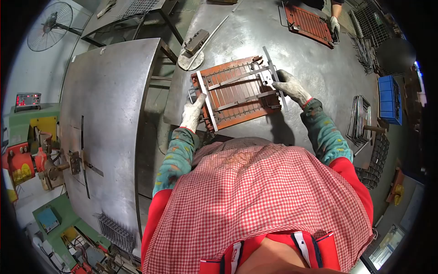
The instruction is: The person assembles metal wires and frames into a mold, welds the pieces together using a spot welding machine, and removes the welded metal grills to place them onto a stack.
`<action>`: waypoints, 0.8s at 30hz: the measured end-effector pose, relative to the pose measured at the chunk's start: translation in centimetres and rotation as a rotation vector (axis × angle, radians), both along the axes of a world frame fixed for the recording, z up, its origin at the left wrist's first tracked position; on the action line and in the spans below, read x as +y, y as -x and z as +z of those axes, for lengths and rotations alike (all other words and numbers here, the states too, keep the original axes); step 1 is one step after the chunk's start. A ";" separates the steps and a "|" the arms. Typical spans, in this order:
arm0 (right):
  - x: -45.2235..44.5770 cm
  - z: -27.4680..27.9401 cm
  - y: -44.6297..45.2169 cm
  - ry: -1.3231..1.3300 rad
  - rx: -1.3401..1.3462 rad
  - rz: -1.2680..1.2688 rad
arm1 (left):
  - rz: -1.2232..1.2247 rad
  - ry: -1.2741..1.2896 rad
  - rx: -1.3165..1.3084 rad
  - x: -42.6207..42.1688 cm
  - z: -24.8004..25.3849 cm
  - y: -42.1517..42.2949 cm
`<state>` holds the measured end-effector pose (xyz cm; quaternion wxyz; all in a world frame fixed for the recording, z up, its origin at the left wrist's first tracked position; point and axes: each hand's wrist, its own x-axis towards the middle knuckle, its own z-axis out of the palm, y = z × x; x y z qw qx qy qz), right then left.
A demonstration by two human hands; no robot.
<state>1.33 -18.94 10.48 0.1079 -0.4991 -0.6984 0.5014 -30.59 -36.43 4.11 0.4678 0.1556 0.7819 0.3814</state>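
A reddish-brown jig plate [252, 112] lies slightly tilted on the metal table, with a row of thin metal rods [233, 91] across it. Two flat bars [244, 101] lie over the rods, and a pale bar [207, 101] runs along the left side. My left hand [192, 113], in a white glove, has its fingers closed on the pale bar near a wire handle. At the jig's right side my right hand [293, 87], also gloved, grips a grey flat strip [275, 75] between thumb and fingers.
Beyond the jig, a metal block [196, 41] and a long rod [209, 42] rest by a round disc [191, 61]. A co-worker's gloved hand [335, 25] is at another red jig [309, 24]. Right are a blue crate [389, 100] and wire frames [359, 119].
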 end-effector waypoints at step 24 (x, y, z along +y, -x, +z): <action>0.8 -1.9 2.5 0.058 -0.076 -0.138 | 0.117 -0.050 0.012 -4.9 5.7 0.3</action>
